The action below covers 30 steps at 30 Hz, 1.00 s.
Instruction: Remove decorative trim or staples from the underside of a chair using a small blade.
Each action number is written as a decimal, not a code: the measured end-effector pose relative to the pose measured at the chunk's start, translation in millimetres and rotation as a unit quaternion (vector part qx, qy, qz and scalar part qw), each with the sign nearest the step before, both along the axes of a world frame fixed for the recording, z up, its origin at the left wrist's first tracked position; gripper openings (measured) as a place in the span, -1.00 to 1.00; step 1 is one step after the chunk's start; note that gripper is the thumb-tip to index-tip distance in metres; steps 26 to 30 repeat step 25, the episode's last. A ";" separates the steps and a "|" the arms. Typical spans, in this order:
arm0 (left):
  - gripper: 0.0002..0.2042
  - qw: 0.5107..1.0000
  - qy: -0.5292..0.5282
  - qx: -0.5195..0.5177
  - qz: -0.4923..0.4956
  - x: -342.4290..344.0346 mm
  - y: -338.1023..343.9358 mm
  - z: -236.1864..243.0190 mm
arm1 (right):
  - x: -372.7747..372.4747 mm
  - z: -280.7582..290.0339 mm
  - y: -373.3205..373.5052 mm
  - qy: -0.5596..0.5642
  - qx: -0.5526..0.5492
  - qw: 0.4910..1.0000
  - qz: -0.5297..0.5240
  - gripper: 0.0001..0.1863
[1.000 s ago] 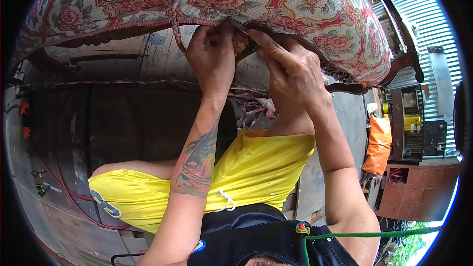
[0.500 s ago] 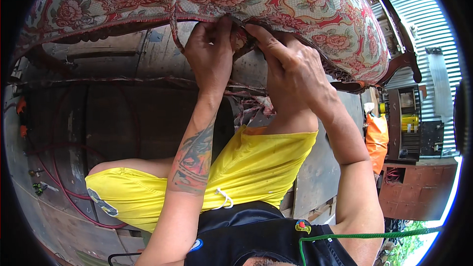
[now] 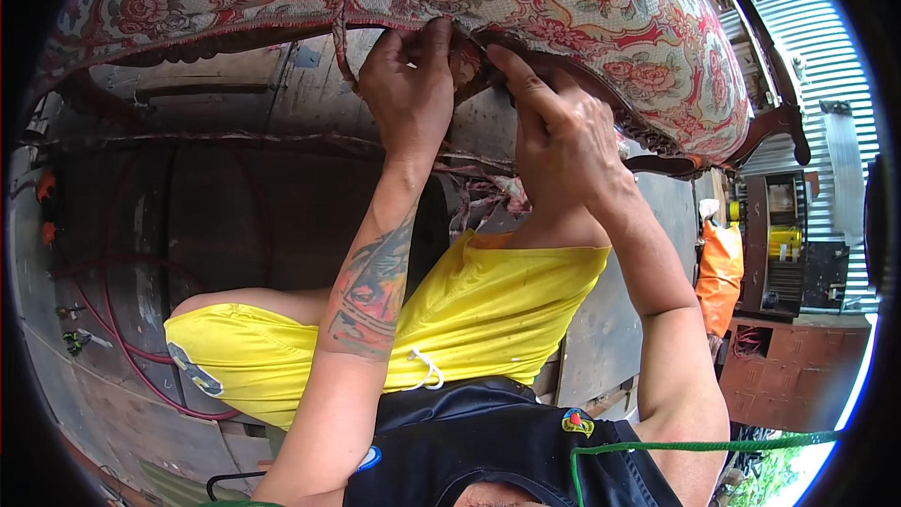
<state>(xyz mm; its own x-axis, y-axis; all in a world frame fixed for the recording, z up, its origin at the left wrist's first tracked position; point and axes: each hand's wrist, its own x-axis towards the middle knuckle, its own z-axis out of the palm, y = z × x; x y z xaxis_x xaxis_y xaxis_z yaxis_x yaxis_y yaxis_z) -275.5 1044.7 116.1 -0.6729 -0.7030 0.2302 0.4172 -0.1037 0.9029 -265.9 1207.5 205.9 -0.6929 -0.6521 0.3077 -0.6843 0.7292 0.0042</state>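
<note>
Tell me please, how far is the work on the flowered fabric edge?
Done: the flowered fabric already covers the seat on top. In hand: the left hand grips the lower edge, and the right hand presses beside it. Left: loose fabric strips hang underneath.

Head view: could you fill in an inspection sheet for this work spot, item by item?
Surface: worn grey concrete floor.
Job's things: floral upholstered chair overhead; fabric edge at its dark wooden frame.
Clutter: loose fabric strips; orange bag.
Grippers: left hand pinches the fabric edge; right hand presses fingers beside it.
Cables: red hose on the floor; green cord by the chest.
Surroundings: corrugated metal wall; dark cabinet.
</note>
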 end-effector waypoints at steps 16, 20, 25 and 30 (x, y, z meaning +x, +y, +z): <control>-0.73 1.000 -0.001 0.000 -0.019 7.5 5.7 1.7 | 8.4 -26.9 10.9 -0.019 -0.120 0.992 0.029 -0.37; -0.79 0.998 0.006 0.063 0.022 11.1 20.0 7.3 | 16.5 -28.8 21.3 0.031 -0.168 0.981 0.096 -0.32; -0.85 0.992 -0.028 0.122 -0.012 21.4 16.7 20.7 | 20.3 -41.9 32.6 -0.015 -0.296 0.951 0.088 -0.48; -0.85 0.992 -0.028 0.122 -0.012 21.4 16.7 20.7 | 20.3 -41.9 32.6 -0.015 -0.296 0.951 0.088 -0.48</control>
